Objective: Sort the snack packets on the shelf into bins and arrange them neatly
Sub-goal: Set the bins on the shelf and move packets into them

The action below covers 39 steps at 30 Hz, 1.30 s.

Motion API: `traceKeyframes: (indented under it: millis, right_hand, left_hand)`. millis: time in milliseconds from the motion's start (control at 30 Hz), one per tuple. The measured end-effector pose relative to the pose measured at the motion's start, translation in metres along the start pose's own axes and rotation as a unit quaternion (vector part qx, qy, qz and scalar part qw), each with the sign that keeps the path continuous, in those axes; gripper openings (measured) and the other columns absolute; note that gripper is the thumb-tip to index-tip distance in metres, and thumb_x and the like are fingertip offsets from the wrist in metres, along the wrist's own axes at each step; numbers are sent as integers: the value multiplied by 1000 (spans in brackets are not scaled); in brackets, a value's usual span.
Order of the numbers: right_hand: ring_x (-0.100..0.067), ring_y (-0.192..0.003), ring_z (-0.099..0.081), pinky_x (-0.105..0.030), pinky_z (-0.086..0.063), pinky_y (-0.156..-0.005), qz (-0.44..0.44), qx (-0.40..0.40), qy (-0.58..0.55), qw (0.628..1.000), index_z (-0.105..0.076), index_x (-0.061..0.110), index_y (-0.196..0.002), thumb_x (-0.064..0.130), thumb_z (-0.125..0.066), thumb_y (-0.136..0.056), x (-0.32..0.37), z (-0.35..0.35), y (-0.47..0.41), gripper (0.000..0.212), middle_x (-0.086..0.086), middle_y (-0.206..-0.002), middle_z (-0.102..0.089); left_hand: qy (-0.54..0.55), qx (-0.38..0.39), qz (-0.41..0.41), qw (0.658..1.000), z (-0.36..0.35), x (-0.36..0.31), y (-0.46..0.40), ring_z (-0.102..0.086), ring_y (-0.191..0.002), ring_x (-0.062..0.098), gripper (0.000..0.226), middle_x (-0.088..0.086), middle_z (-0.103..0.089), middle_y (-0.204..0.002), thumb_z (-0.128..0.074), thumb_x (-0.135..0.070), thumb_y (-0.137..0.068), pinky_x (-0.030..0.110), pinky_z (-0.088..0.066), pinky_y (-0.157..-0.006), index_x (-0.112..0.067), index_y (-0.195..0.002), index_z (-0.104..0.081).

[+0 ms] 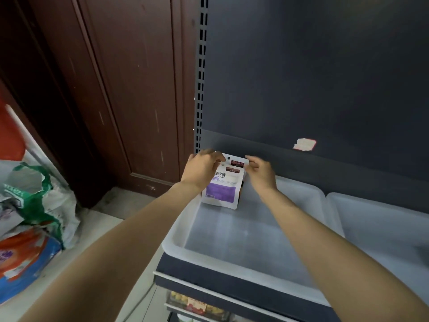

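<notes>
Placement of a snack packet in a shelf bin. Both hands hold a white-and-purple soft-candy packet point(221, 182) by its top corners: the left hand point(202, 169) with fingers point(212, 154) curled over the upper left corner, the right hand point(261, 170) pinching the upper right corner. Gripping the two corners keeps the flat pouch upright and square, label facing outward. The packet stands in the far left corner of the translucent left bin point(176, 242), against its rear wall; starting a row at the back probably leaves the front free for later packets. A second translucent bin point(376, 219) sits touching it on the right. Both bins rest on the dark shelf point(185, 267), backed by the dark rear panel point(301, 66).
</notes>
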State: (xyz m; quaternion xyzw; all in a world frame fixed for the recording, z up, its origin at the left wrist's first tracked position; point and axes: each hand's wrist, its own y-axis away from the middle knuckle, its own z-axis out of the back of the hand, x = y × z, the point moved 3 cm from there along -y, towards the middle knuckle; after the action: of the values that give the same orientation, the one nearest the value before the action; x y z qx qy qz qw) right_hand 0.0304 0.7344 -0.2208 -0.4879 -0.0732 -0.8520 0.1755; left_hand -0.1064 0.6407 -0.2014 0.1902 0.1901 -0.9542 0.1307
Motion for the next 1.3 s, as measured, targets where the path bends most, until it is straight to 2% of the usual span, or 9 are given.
traceKeyframes:
  millis: [100, 333, 567, 667, 767, 900, 1000, 1100, 1300]
  right_hand:
    - [-23, -114, -58, -22, -41, -86, 2, 21, 26, 999, -49, 8, -135, 7, -49, -96, 3, -2, -1, 39, -11, -128, -59]
    - [-26, -121, -52, -21, -36, -87, -4, 2, 57, 998, -45, 4, -134, 7, -43, -98, 5, -4, 4, 37, -13, -131, -56]
    - [-25, -121, -52, -18, -34, -88, 15, -4, 94, 995, -50, 5, -131, 7, -46, -97, 12, 5, 18, 35, -14, -132, -52]
    - [-24, -115, -55, -16, -34, -81, 41, -8, 123, 991, -56, 6, -123, 9, -49, -95, 18, 13, 34, 28, -13, -126, -54]
    - [-23, -102, -58, -20, -37, -76, 49, -14, 169, 984, -61, 9, -116, 10, -48, -95, 28, 27, 57, 24, -9, -118, -57]
    - [-22, -104, -56, -30, -45, -85, 54, 24, 269, 961, -61, 16, -115, 16, -44, -96, 31, 52, 88, 26, -4, -115, -57]
    - [-22, -105, -55, -35, -47, -88, 59, 65, 319, 944, -60, 18, -118, 18, -44, -96, 24, 80, 116, 27, -3, -113, -58]
    - [-22, -106, -58, -34, -48, -88, 30, 82, 333, 939, -60, 19, -120, 19, -46, -95, 7, 113, 144, 29, -3, -117, -59]
    - [-22, -109, -57, -39, -47, -94, -67, 61, 320, 943, -60, 20, -121, 24, -50, -95, -51, 197, 203, 29, -2, -120, -62]
  left_hand:
    - [-21, 9, -6, 1000, 0, 3, -5, -53, -114, 22, 31, 2, -59, -122, -52, -7, -94, 37, -38, -97, -19, -120, -62]
    - [-50, 44, 1, 998, -4, 12, -5, -44, -126, 22, 44, 3, -49, -135, -55, -10, -93, 40, -35, -104, -22, -135, -49]
    - [-43, 59, 19, 997, 7, 10, 0, -45, -124, 24, 45, 4, -48, -134, -56, -14, -93, 42, -37, -101, -21, -136, -47]
    - [-20, 62, 23, 998, 19, -2, 7, -53, -115, 25, 38, 4, -54, -128, -54, -17, -94, 40, -44, -94, -20, -132, -49]
    - [45, 73, 40, 996, 34, -20, 21, -61, -99, 25, 27, 1, -64, -115, -50, -18, -94, 36, -51, -82, -20, -121, -55]
    - [70, 110, 46, 990, 44, -50, 44, -57, -96, 24, 24, -4, -64, -99, -48, -26, -94, 30, -46, -76, -23, -116, -57]
    - [83, 153, 21, 985, 34, -73, 63, -55, -102, 25, 26, -1, -61, -95, -54, -31, -92, 33, -48, -83, -23, -116, -57]
    - [118, 203, -17, 972, 16, -103, 79, -60, -96, 20, 23, -6, -61, -89, -58, -29, -89, 37, -49, -89, -22, -111, -61]
    - [117, 263, -102, 952, -25, -195, 107, -57, -95, 14, 20, -10, -59, -95, -55, -32, -91, 30, -46, -85, -25, -108, -63]
